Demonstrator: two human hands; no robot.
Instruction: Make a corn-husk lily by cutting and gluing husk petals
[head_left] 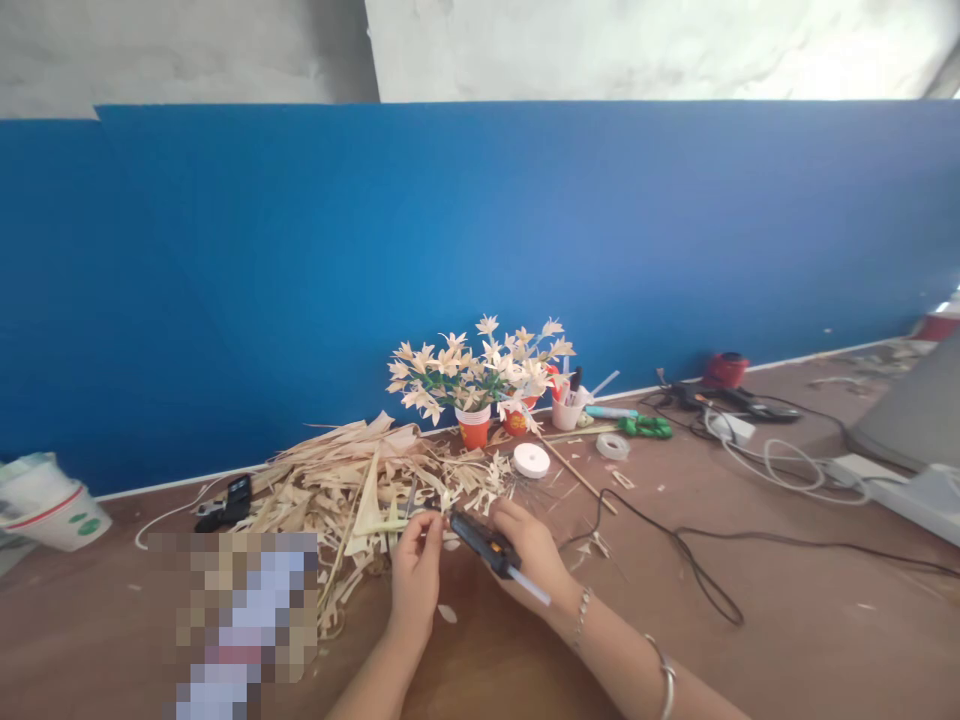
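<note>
My right hand (534, 556) is wrapped round a black hot glue gun (486, 543), with a whitish glue stick (531, 587) jutting from its back end. The gun's front end points at my left hand (417, 565), whose thumb and fingers are pinched together. What they hold is too small to make out. Just beyond both hands lies a heap of dry, straw-coloured husk strips (345, 470). Behind it, pale handmade flowers (450, 370) on green stems stand in a red and white paper cup (473, 428), beside a second red cup (516, 420).
A white tape roll (532, 460), a clear tape roll (613, 446) and a white cup of tools (567, 412) sit near the blue partition (480, 220). Black cable (705, 570) trails rightward past a power strip (911, 500). At left are a white bucket (64, 515) and a black object (229, 503).
</note>
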